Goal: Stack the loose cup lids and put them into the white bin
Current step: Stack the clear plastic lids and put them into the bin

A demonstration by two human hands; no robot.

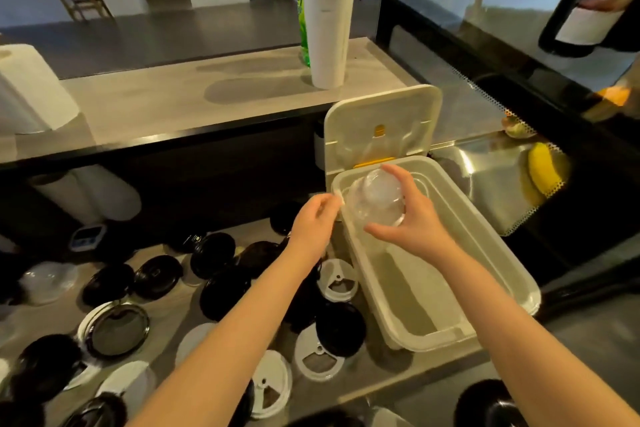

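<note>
The grey counter (173, 317) is carrying loose lids from seven to eleven o'clock. Black lids (157, 276) are lying flat, some overlapping. White lids (318, 355) are lying toward six o'clock, and a clear dome lid (46, 281) is resting at nine. The white bin (434, 340) is sitting at three o'clock with its hinged cover standing up. At twelve o'clock a raised ledge (207, 107) is bearing a stack of white cups (327, 28), a green bottle (303, 35) touching behind it, and a paper towel roll (31, 90) at its nine o'clock end.
</note>
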